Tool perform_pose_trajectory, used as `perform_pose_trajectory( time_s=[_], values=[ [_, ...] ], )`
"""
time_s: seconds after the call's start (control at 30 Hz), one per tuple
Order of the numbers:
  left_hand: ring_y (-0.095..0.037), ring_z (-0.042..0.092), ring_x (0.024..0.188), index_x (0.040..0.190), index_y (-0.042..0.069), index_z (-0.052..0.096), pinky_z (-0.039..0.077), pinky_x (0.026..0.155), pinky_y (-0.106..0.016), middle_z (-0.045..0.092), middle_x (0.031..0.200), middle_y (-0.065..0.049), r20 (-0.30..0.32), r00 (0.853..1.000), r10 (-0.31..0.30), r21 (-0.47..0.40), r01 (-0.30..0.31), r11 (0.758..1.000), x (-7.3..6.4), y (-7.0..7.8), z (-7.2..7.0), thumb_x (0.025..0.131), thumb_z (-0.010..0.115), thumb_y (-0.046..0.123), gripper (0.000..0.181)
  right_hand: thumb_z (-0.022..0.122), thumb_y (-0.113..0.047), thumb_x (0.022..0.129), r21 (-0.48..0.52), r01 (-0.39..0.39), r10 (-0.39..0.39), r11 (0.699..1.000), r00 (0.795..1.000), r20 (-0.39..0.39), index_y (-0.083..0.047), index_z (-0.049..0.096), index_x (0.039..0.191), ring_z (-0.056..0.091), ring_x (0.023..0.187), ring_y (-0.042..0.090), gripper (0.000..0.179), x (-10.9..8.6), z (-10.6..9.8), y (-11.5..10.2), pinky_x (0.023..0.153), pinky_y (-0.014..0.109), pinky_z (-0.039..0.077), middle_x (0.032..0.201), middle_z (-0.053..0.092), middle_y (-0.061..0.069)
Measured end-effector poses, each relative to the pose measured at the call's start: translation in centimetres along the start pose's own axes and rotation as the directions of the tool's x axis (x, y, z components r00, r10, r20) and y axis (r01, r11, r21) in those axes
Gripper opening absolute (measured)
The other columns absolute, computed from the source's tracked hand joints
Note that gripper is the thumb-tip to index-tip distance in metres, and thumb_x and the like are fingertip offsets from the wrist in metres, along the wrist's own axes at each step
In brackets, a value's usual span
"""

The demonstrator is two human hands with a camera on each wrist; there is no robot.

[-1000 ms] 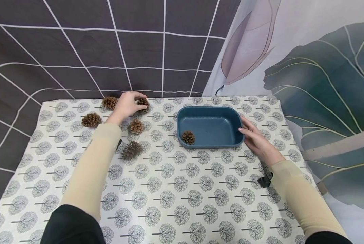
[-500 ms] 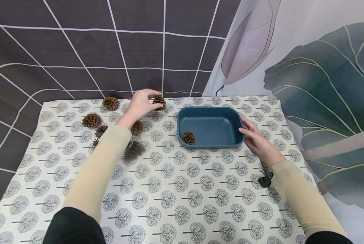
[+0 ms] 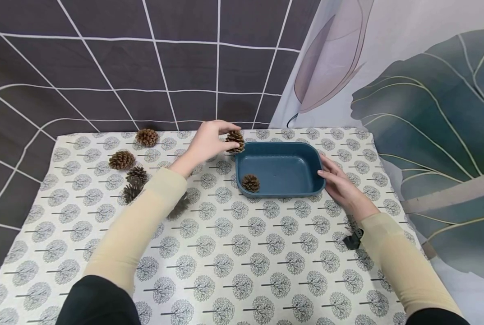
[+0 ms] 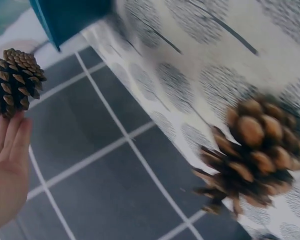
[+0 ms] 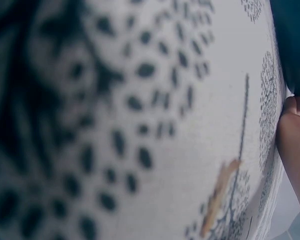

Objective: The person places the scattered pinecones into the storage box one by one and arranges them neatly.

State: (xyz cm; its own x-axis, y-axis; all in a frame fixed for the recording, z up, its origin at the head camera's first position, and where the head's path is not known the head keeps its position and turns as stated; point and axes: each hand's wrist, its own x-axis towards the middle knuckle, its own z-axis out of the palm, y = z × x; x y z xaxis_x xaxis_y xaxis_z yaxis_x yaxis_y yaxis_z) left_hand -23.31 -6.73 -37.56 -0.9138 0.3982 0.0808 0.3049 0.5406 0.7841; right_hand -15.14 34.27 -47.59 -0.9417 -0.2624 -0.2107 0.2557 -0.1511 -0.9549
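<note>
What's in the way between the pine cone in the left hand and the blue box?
Nothing I can see. The left hand holds the pine cone by the far left corner of the blue box. Another pine cone lies inside, but off in the near left corner.

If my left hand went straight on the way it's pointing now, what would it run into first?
Probably the blue bin: your left hand, gripping a pine cone, points towards its far left corner. Height is unclear, so it might pass above.

blue tray (image 3: pixel 280 171) — upright, one cone (image 3: pixel 250 183) inside | brown pinecone (image 3: pixel 235 141) — held near tray
</note>
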Motion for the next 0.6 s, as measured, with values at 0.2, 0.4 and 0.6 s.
perform_pose_trajectory(
  time_s=[0.2, 0.4, 0.6],
  values=[
    [-0.028, 0.067, 0.133, 0.133, 0.008, 0.073, 0.052, 0.119, -0.038, 0.072, 0.140, -0.011, 0.049, 0.997, 0.056, 0.018, -0.057, 0.998, -0.2, 1.9, 1.4, 0.090, 0.086, 0.014, 0.046, 0.049, -0.002, 0.109, 0.005, -0.013, 0.013, 1.000, 1.000, -0.003, -0.013, 0.015, 0.171, 0.049, 0.136, -0.002, 0.072, 0.0, 0.0, -0.1, 0.131, 0.024, 0.030, 0.179, 0.006, 0.014],
    [-0.027, 0.062, 0.139, 0.136, 0.012, 0.072, 0.047, 0.123, -0.041, 0.069, 0.145, -0.008, 0.127, 0.987, 0.101, 0.105, -0.115, 0.988, -0.3, 2.9, 3.2, 0.092, 0.085, 0.018, 0.047, 0.050, -0.002, 0.109, 0.009, -0.006, 0.006, 1.000, 1.000, 0.000, -0.012, 0.015, 0.171, 0.049, 0.136, -0.002, 0.072, 0.1, 0.0, 0.0, 0.126, 0.020, 0.036, 0.179, 0.009, 0.013],
    [-0.026, 0.063, 0.136, 0.136, 0.014, 0.072, 0.046, 0.124, -0.040, 0.070, 0.143, -0.007, 0.169, 0.972, 0.163, 0.139, -0.187, 0.972, -0.4, 3.3, 5.3, 0.092, 0.084, 0.020, 0.046, 0.048, -0.001, 0.109, 0.009, 0.017, -0.017, 1.000, 1.000, 0.010, -0.011, 0.017, 0.170, 0.050, 0.137, -0.001, 0.070, 0.2, -0.1, 0.2, 0.122, 0.018, 0.039, 0.178, 0.013, 0.012]
  ],
)
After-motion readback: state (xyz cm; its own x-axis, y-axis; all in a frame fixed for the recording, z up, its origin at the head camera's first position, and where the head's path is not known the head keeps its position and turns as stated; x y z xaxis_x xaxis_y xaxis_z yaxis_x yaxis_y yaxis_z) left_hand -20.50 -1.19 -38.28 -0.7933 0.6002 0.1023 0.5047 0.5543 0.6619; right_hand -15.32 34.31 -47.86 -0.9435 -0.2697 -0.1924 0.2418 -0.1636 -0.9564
